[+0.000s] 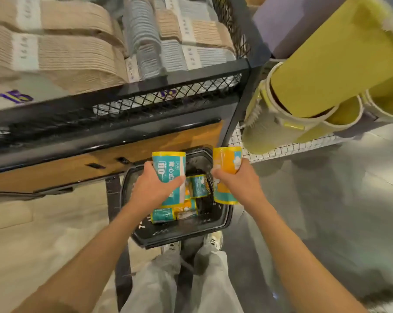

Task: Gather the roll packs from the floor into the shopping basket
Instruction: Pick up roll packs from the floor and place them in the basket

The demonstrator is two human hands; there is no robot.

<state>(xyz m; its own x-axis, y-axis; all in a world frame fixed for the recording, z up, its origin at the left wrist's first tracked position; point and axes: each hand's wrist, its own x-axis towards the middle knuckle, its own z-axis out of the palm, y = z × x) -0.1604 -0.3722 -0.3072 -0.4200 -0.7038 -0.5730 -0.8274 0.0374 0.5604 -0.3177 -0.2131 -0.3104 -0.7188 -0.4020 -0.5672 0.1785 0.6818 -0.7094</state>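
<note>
Below, left hand [153, 187] gripping teal pack [169, 175], right hand [234, 179] gripping orange pack [227, 164], basket [184, 233] partly hidden.

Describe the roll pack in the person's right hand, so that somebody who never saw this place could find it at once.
Find the black shopping basket on the floor, below the shelf of folded towels. Two hands hold packs above it; the right hand grips the orange roll pack over the basket's right edge. The left hand holds a teal pack instead.
</note>
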